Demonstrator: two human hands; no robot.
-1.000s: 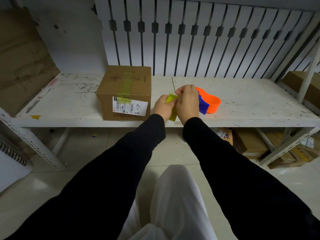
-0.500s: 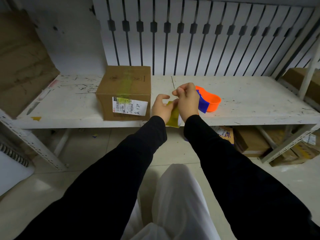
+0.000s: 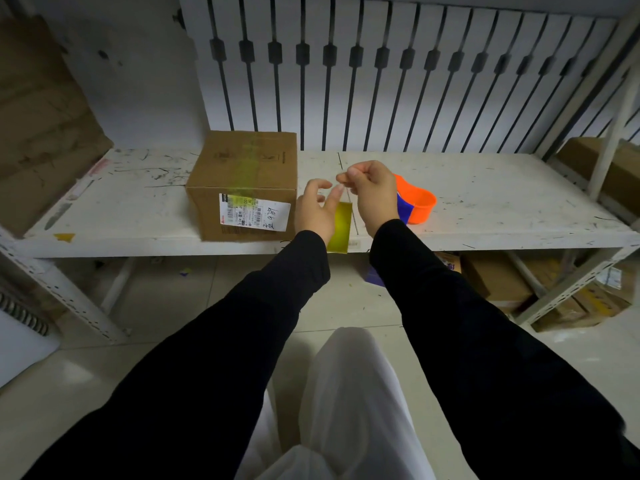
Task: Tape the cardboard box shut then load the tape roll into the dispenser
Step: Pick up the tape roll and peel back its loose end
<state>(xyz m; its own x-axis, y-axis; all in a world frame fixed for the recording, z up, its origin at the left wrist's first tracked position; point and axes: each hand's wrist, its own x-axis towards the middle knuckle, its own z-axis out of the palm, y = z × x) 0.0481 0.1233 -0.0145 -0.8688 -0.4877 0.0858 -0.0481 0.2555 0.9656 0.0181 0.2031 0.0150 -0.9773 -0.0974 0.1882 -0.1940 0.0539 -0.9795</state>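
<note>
Cardboard box (image 3: 246, 183) w/ label sits centre-left on scuffed white shelf (image 3: 502, 188); orange-blue dispenser (image 3: 417, 202) partly behind right hand (image 3: 372, 195). Right hand pinches yellow tape strip (image 3: 340, 227), prob. glossy. Left hand (image 3: 317, 211) loosely spread, touching it.

The right hand (image 3: 374, 197) hides part of the orange dispenser (image 3: 417, 206); box label (image 3: 254, 216) print is unreadable.

White shipping label (image 3: 254, 216) on the front face of the brown cardboard box (image 3: 244, 183): printed lines and barcodes too small to read; handwritten "0619" with a character beside it at its right end.
Box top: faint printed marks, unreadable.
Cardboard cartons under the white shelf (image 3: 495, 282): print illegible.
</note>
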